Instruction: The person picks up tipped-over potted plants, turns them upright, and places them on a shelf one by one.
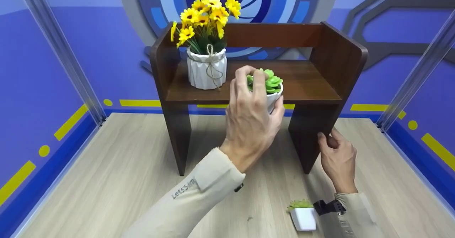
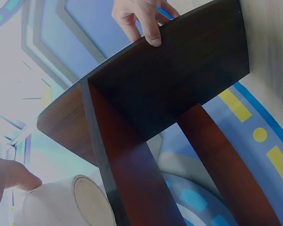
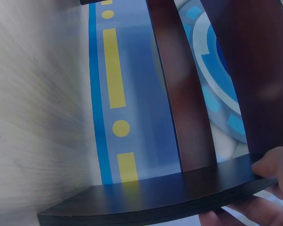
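My left hand (image 1: 250, 115) holds a small white pot with a green succulent (image 1: 273, 83), fingers over the top and thumb along its side. It overlaps the front edge of the dark brown wooden shelf (image 1: 302, 79). The left wrist view shows the white pot (image 2: 57, 205) from below, its round base beside the shelf board. Down on the right, my right hand (image 1: 339, 161) grips the front edge of the shelf's side panel (image 1: 312, 138). Seen from the right wrist, the thumb of that hand (image 3: 275, 172) lies on the panel's inner face, with fingers around the outside.
A white ribbed pot of yellow flowers (image 1: 207, 70), tied with twine, stands at the shelf's left. Near the front, a square white pot with a small succulent (image 1: 305, 218) is on the light wood table (image 1: 117, 181). Blue patterned walls (image 1: 89, 46) enclose the back and sides.
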### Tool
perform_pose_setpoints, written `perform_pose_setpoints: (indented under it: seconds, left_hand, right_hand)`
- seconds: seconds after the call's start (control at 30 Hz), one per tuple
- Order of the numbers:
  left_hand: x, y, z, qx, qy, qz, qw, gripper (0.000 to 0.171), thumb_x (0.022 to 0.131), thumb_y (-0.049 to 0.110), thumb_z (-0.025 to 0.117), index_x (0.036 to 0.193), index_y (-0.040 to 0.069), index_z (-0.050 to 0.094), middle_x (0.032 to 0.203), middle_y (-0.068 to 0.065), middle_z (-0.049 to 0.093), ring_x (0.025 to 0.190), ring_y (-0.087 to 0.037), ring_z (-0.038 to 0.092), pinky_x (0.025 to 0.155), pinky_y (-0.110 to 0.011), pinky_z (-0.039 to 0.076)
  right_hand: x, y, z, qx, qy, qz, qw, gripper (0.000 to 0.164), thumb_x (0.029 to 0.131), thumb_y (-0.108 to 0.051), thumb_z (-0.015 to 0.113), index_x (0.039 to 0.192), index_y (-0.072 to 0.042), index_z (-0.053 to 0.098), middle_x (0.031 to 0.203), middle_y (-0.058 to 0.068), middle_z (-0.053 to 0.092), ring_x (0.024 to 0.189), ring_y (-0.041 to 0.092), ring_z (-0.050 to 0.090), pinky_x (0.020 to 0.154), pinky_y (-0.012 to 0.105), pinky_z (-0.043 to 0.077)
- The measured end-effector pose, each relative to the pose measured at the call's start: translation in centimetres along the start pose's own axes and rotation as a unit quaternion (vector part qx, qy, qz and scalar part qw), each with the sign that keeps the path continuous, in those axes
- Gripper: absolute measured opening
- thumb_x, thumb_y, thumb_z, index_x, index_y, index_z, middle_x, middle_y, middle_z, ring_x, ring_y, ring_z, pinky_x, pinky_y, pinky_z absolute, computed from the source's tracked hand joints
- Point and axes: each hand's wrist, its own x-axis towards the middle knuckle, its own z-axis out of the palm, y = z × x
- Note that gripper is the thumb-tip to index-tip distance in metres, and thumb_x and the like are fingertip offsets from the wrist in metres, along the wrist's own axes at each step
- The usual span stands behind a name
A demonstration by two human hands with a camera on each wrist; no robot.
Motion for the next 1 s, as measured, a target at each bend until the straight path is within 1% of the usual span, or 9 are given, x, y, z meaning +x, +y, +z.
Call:
perform_pose_setpoints:
  seconds: [0.27,0.33,0.4,0.47,0.53,0.63,0.73,0.8,1.0]
  left_hand:
    - [0.9,-0.2,0.7,0.026,-0.001,-0.013,0.9996,0.046,0.082,0.025,0.082,0.120,0.007,0.063,0.123,-0.010,0.055,0.109,-0.024,0.060,0.093,-0.030,0.059]
    - [1.0,-0.2,0.9,0.030,-0.001,-0.013,0.9995,0.047,0.082,0.025,0.082,0.120,0.007,0.062,0.123,-0.010,0.055,0.109,-0.024,0.060,0.091,-0.030,0.060]
    - [1.2,-0.2,1.2,0.032,-0.003,-0.012,0.9994,0.047,0.082,0.026,0.082,0.121,0.007,0.062,0.123,-0.010,0.055,0.110,-0.025,0.060,0.088,-0.030,0.061]
    - [1.3,-0.3,1.4,0.036,-0.006,-0.013,0.9992,0.047,0.083,0.026,0.082,0.121,0.007,0.062,0.124,-0.010,0.054,0.110,-0.024,0.060,0.086,-0.031,0.062]
    - [1.5,-0.3,1.6,0.040,-0.006,-0.016,0.9991,0.047,0.083,0.026,0.081,0.122,0.007,0.061,0.124,-0.010,0.054,0.110,-0.024,0.060,0.085,-0.030,0.062]
    - [1.9,-0.2,1.8,0.041,-0.004,-0.024,0.9989,0.048,0.083,0.026,0.082,0.122,0.008,0.061,0.123,-0.010,0.055,0.108,-0.023,0.060,0.086,-0.029,0.061]
    - [2.4,-0.1,1.9,0.030,-0.009,-0.031,0.9991,0.047,0.083,0.025,0.082,0.122,0.007,0.061,0.123,-0.010,0.055,0.107,-0.024,0.061,0.085,-0.029,0.062]
    - [2.8,0.0,2.0,0.021,-0.017,-0.037,0.9990,0.048,0.084,0.024,0.082,0.123,0.007,0.061,0.124,-0.011,0.055,0.109,-0.025,0.061,0.086,-0.030,0.062]
    - [3.9,-0.5,2.3,0.015,-0.047,-0.058,0.9971,0.051,0.085,0.026,0.081,0.127,0.008,0.060,0.128,-0.011,0.056,0.113,-0.024,0.060,0.095,-0.029,0.058]
  right_hand:
    - [-0.1,0.0,0.2,0.003,0.001,0.000,1.000,0.021,0.099,-0.029,0.063,0.114,-0.021,0.076,0.087,0.004,0.080,0.080,-0.027,0.052,0.081,0.018,0.045]
    - [-0.1,0.0,0.2,0.000,0.002,-0.001,1.000,0.020,0.099,-0.029,0.063,0.112,-0.020,0.076,0.087,0.004,0.080,0.083,-0.017,0.061,0.080,0.019,0.045]
    - [-0.1,0.0,0.2,-0.001,0.003,-0.001,1.000,0.020,0.099,-0.028,0.063,0.112,-0.019,0.076,0.087,0.005,0.080,0.089,-0.001,0.070,0.081,0.021,0.045]
    - [-0.1,-0.1,0.2,-0.001,0.003,-0.001,1.000,0.021,0.099,-0.028,0.063,0.113,-0.019,0.076,0.089,0.005,0.080,0.096,0.015,0.073,0.082,0.022,0.046]
    - [-0.1,-0.1,0.1,0.002,-0.001,-0.001,1.000,0.022,0.099,-0.028,0.063,0.115,-0.020,0.076,0.091,0.006,0.080,0.100,0.022,0.073,0.083,0.022,0.046]
    - [0.0,-0.1,0.1,0.003,-0.005,0.001,1.000,0.023,0.099,-0.029,0.063,0.117,-0.022,0.076,0.093,0.004,0.080,0.096,0.008,0.072,0.083,0.019,0.046]
    - [0.1,-0.1,0.0,0.006,-0.004,0.000,1.000,0.023,0.099,-0.030,0.063,0.117,-0.023,0.076,0.092,0.004,0.081,0.087,-0.014,0.063,0.080,0.017,0.045]
    - [0.1,-0.1,0.0,0.008,-0.004,-0.001,1.000,0.022,0.099,-0.030,0.063,0.116,-0.022,0.076,0.089,0.004,0.081,0.081,-0.023,0.056,0.079,0.017,0.045]
    - [0.0,0.0,-0.1,0.012,-0.013,0.007,1.000,0.024,0.100,-0.032,0.062,0.119,-0.024,0.075,0.094,0.003,0.081,0.082,-0.026,0.054,0.081,0.015,0.045]
